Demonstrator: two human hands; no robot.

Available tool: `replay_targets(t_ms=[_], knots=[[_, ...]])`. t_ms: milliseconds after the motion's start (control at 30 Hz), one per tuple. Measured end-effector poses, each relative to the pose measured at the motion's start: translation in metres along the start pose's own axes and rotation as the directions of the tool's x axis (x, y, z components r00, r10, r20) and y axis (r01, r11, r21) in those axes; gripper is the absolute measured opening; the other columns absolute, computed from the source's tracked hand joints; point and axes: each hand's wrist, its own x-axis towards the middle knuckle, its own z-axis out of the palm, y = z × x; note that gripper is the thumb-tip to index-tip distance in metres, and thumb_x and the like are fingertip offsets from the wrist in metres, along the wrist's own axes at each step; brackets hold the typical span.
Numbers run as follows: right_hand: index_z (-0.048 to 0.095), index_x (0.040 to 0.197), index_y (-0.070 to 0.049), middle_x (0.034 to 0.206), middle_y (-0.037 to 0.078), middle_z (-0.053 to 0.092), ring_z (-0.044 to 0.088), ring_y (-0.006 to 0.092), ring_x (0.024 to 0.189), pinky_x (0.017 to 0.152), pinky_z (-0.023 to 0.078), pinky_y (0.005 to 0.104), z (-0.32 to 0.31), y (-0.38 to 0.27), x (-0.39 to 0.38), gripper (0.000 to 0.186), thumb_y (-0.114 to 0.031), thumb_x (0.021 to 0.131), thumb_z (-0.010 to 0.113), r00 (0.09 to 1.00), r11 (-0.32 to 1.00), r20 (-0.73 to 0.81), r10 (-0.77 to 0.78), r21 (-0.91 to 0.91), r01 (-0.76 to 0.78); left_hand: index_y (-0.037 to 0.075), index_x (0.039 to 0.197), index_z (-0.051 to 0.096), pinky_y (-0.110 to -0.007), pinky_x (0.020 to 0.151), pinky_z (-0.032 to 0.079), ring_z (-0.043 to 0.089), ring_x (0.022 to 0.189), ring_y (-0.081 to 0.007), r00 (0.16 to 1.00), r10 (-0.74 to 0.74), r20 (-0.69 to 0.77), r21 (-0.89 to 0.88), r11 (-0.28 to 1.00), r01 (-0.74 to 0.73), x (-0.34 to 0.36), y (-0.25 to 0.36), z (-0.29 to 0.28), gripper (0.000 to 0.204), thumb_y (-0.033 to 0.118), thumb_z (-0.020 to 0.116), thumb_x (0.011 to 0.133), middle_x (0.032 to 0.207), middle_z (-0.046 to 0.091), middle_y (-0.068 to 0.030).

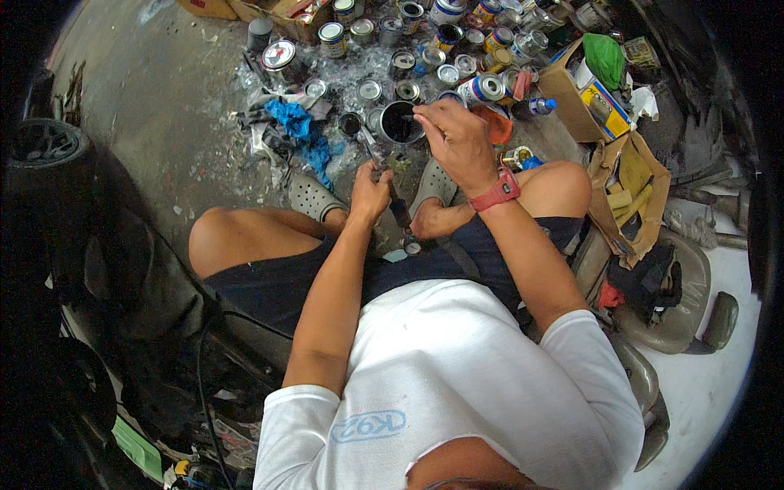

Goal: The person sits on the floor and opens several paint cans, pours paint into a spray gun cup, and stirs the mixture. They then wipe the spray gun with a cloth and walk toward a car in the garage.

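Note:
In front of me on the floor is an open can of black paint (398, 132). My right hand (461, 143), with a red watch on its wrist, is over the can's right rim. Its thumb and fingers are pinched together; whatever they hold is too small to make out. My left hand (371, 194) is closed round a long narrow tool (398, 211) with a dark lower part and a greyish flat upper end. That upper end points toward a smaller open can (350, 124) with dark contents, left of the paint can.
Several paint cans (331, 39) and jars crowd the stained floor ahead. Blue cloth (300, 135) and rags lie at left, an orange-red piece (495, 125) beside my right hand. Cardboard boxes (572, 114) stand at right, a green bag on top. A wheel (49, 151) is far left.

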Motion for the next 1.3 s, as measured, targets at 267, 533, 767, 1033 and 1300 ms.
replay_targets(t_ms=[267, 533, 767, 1033, 1300], knots=[[0.075, 0.102, -0.005, 0.094, 0.013, 0.071, 0.071, 0.0345, 0.085, 0.073, 0.056, 0.0429, -0.001, 0.000, 0.005, 0.012, -0.012, 0.094, 0.070, 0.999, 1.000, 0.029, -0.015, -0.012, 0.015, -0.002, 0.128, 0.061, -0.044, 0.106, 0.045, 0.059, 0.124, -0.0402, 1.000, -0.001, 0.017, 0.001, 1.000, 0.001, -0.005, 0.010, -0.003, 0.045, 0.029, 0.070, 0.096, 0.138, 0.058, -0.0222], [0.075, 0.101, -0.006, 0.095, 0.013, 0.070, 0.070, 0.0343, 0.085, 0.073, 0.056, 0.0437, -0.001, 0.005, 0.004, 0.012, -0.014, 0.094, 0.070, 0.995, 0.999, 0.090, -0.037, 0.025, 0.035, -0.003, 0.127, 0.062, -0.045, 0.107, 0.044, 0.058, 0.126, -0.0417, 0.999, 0.047, -0.020, 0.048, 0.998, -0.046, -0.007, 0.009, -0.001, 0.046, 0.030, 0.069, 0.095, 0.136, 0.059, -0.0241], [0.075, 0.103, -0.006, 0.096, 0.013, 0.071, 0.070, 0.0346, 0.083, 0.073, 0.056, 0.0442, 0.000, 0.008, 0.004, 0.013, -0.013, 0.095, 0.068, 0.997, 0.998, 0.051, -0.064, 0.018, 0.063, -0.003, 0.125, 0.063, -0.044, 0.107, 0.045, 0.059, 0.124, -0.0414, 0.998, 0.049, -0.050, 0.009, 0.999, -0.048, 0.003, -0.010, 0.003, 0.042, 0.027, 0.071, 0.095, 0.133, 0.061, -0.0241], [0.075, 0.100, -0.004, 0.095, 0.013, 0.070, 0.070, 0.0354, 0.082, 0.072, 0.056, 0.0440, 0.005, 0.005, -0.006, 0.013, -0.014, 0.094, 0.070, 0.998, 0.996, 0.007, 0.056, 0.072, -0.056, -0.002, 0.126, 0.061, -0.041, 0.099, 0.047, 0.061, 0.114, -0.0353, 0.991, 0.092, -0.100, 0.064, 0.994, -0.085, -0.004, 0.000, 0.001, 0.044, 0.028, 0.072, 0.096, 0.123, 0.064, -0.0217], [0.076, 0.103, -0.004, 0.094, 0.013, 0.071, 0.070, 0.0328, 0.082, 0.073, 0.056, 0.0408, 0.012, 0.016, -0.010, 0.013, -0.011, 0.093, 0.073, 1.000, 0.997, -0.008, 0.019, 0.070, -0.018, -0.001, 0.119, 0.060, -0.038, 0.092, 0.050, 0.064, 0.103, -0.0280, 0.997, 0.065, -0.038, 0.052, 0.997, -0.063, -0.011, 0.015, -0.004, 0.039, 0.029, 0.072, 0.097, 0.112, 0.065, -0.0177]])
